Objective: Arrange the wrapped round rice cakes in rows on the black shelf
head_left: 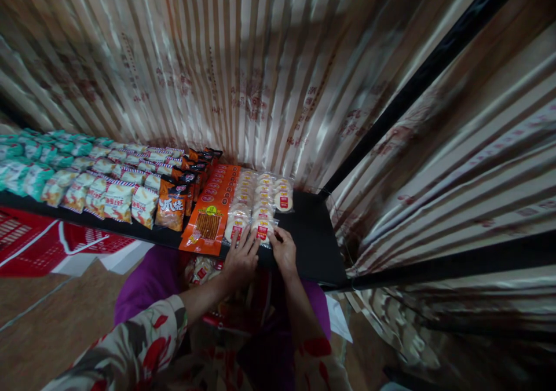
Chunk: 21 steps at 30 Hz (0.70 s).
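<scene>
A wavy curtain (260,90) hangs right behind the shelf (319,234), at twelve o'clock from the hands. One black pole (417,84) slants across it at two o'clock, and another, a lower pole (486,258), runs at three o'clock. At ten o'clock an orange packet (211,211) lies flat, just beside the white packs. Past it are orange and black bags (171,203), then pale bags (118,200), then green bags (39,179) at the far end. Red plastic baskets (26,234) sit low at nine o'clock. At seven o'clock, between purple knees (147,281), more packs (202,270) show below the shelf edge.

The white round packs (264,197) lie at twelve o'clock from the hands, in three rows going back. The front line has five pale bags and one orange and black bag. I can't count all those behind.

The left hand (241,258) is open, fingers spread, with its tips on the two front white packs, hiding a bit of them. The right hand (284,249) has its thumb and finger close together at the right edge of the front middle pack; I can't tell if it is pinching it.
</scene>
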Motion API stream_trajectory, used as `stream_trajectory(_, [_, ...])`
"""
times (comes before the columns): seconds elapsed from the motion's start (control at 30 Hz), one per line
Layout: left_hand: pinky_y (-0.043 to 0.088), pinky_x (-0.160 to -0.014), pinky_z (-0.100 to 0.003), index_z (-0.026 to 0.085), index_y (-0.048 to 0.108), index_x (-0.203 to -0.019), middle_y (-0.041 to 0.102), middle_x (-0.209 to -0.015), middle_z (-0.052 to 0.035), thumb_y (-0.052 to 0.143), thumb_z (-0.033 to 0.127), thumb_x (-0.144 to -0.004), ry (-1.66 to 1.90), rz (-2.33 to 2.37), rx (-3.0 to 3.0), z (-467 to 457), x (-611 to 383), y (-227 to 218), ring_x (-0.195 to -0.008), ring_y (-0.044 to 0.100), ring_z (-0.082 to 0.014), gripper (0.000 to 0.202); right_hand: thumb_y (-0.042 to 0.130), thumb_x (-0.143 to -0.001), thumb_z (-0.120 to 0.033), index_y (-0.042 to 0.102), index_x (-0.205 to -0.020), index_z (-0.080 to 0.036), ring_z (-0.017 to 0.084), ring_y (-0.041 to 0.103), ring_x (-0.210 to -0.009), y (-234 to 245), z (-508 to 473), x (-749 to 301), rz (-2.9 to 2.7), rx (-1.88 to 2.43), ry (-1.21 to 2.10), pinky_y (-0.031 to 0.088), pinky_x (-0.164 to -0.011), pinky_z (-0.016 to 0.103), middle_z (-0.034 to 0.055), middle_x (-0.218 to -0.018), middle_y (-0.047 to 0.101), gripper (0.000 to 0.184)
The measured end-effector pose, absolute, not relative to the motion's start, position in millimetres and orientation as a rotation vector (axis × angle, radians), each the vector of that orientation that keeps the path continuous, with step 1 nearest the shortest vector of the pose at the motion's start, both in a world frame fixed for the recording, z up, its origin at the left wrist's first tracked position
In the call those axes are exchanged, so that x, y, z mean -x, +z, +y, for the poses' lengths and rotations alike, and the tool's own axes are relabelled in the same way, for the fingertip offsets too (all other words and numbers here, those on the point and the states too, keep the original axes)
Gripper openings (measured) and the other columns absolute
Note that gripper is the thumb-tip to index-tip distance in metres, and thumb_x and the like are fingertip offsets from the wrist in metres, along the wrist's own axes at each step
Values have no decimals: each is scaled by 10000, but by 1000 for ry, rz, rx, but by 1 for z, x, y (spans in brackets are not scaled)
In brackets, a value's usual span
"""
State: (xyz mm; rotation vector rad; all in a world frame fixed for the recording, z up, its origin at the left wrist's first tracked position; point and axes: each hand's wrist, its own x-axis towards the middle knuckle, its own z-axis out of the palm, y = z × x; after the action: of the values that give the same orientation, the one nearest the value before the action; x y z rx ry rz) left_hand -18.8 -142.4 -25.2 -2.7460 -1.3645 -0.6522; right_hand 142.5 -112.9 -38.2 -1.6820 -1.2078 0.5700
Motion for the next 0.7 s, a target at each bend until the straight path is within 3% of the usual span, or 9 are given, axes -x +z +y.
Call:
stream_trajectory(0.3, [140, -1101, -541, 135, 424, -1329, 352, -1441, -120, 366, 294, -897, -595, -1307, 2720, -136, 20, -30, -1377, 186, -281, 464, 504, -779, -445, 663, -1050, -169, 207, 568, -976, -32, -107, -141, -1277, 1708, 567, 500, -801, 324, 124, -1126, 600, 419])
stream_trajectory(0.5, [144, -1102, -525, 138, 437, -1320, 364, -1436, -113, 376, 304, -896, -586, -1321, 2719, -134, 19, -33, -1371, 207, -280, 459, 463, -805, -432, 622, -1111, -160, 193, 584, -921, -31, -108, -140, -1322, 1761, 512, 498, -784, 304, 126, -1139, 596, 439])
stream_trajectory(0.7, [155, -1104, -498, 134, 416, -1334, 389, -1421, -108, 366, 304, -898, -532, -1332, 2726, -134, 19, -34, -1368, 217, -267, 471, 457, -815, -409, 620, -1118, -150, 220, 536, -1045, -34, -105, -141, -1397, 1822, 432, 429, -914, 340, 114, -1149, 610, 430])
